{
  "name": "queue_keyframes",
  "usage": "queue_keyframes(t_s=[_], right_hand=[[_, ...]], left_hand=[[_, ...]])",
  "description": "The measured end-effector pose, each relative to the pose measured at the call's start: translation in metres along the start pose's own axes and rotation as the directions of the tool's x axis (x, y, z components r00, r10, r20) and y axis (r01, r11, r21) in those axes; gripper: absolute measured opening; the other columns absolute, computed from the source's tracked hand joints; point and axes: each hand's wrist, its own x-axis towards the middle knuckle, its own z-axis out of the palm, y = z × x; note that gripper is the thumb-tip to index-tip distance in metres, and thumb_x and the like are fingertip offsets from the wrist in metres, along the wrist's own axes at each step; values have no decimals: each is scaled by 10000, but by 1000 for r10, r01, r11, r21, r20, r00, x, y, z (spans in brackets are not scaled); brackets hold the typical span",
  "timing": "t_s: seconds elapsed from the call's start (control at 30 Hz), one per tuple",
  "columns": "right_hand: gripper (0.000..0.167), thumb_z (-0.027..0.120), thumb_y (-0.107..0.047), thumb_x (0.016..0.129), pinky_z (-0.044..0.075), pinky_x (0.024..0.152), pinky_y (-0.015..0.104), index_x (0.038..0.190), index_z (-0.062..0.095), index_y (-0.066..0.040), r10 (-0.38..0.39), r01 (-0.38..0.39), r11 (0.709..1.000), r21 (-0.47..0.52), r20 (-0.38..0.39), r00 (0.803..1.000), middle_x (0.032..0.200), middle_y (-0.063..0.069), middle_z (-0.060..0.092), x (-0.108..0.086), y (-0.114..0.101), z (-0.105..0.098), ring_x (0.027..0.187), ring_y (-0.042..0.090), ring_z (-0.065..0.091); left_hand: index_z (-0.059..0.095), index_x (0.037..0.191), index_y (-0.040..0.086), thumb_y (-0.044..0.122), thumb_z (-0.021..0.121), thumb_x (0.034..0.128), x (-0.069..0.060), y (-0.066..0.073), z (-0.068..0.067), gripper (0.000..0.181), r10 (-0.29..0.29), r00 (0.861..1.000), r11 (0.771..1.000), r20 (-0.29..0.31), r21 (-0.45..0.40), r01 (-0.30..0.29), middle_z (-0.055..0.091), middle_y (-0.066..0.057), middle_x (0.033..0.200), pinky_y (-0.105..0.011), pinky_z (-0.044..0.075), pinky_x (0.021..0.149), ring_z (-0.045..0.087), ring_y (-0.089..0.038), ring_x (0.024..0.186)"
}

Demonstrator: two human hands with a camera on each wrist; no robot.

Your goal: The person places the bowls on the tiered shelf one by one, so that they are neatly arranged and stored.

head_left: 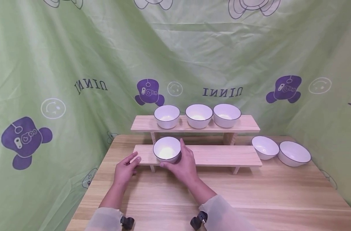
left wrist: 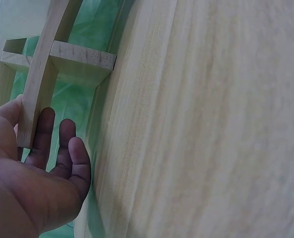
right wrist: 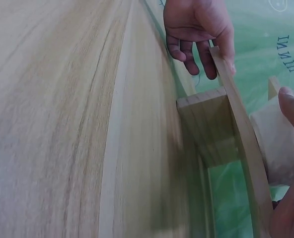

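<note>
A white bowl (head_left: 166, 150) with a dark rim sits upright at the left part of the lower wooden shelf (head_left: 221, 155). My right hand (head_left: 186, 165) grips its right side, thumb at the front and fingers around the far side. In the right wrist view, the bowl (right wrist: 275, 144) is partly hidden by that hand (right wrist: 293, 198). My left hand (head_left: 124, 170) holds the shelf's left end. The left wrist view shows the thumb over the board (left wrist: 34, 104) and fingers beneath it, the outer ones of the hand (left wrist: 42, 193) loosely bent.
Behind, three similar bowls (head_left: 199, 116) stand in a row on a higher wooden shelf (head_left: 141, 123). Two more bowls (head_left: 265, 147) lean at the lower shelf's right end, on the wooden table (head_left: 250, 192). A green printed curtain (head_left: 120, 48) hangs around the back and sides.
</note>
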Motion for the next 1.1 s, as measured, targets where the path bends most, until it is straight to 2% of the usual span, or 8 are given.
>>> queue_keyframes(t_s=[0.2,0.33,0.5,0.73,0.97,1.1], right_hand=[[1323,1004,-514,594,361,1171,572,1625,308,-63,14,-14,1000,-19,-17,1000,1557,182,481,-1,0,-9,1450,395,401],[1304,1006,-501,594,386,1148,592,1623,323,-80,33,-34,999,-20,-14,999,1540,208,487,-1,1,-15,1440,406,420],[1312,1012,-495,587,393,1151,573,1635,314,-125,42,-42,999,-10,-3,999,1551,175,490,-3,4,-23,1432,391,442],[1285,1019,-438,606,442,1118,540,1636,313,-133,59,-59,998,14,-7,998,1542,168,503,-6,8,-35,1372,370,518],[1258,1008,-434,630,452,1111,534,1634,313,-132,49,-49,999,1,-10,999,1537,183,503,-8,13,-46,1383,355,509],[1261,1005,-436,636,439,1128,525,1639,302,-136,45,-45,999,5,-6,999,1553,176,486,-12,17,-55,1396,353,500]], left_hand=[[683,1387,183,442,850,863,1,-1,0,607,-5,1000,1000,4,1,5,645,-162,1381,-313,612,687,744,-227,948],[688,1381,201,443,856,854,0,-1,0,604,-17,1000,1000,2,4,17,634,-135,1402,-308,611,690,733,-171,905],[677,1394,182,438,855,859,0,0,-1,619,-17,1000,1000,3,3,17,624,-159,1410,-310,610,680,723,-122,857],[674,1396,187,434,854,861,1,-1,1,616,-18,1000,1000,12,0,18,639,-170,1390,-310,612,688,733,-162,889],[683,1386,194,433,854,860,3,-2,0,603,-13,1000,1000,7,2,13,637,-148,1397,-309,612,687,743,-237,949],[682,1388,200,459,860,843,4,-3,0,629,-17,1000,1000,14,1,17,627,-142,1412,-309,613,695,741,-233,957]])
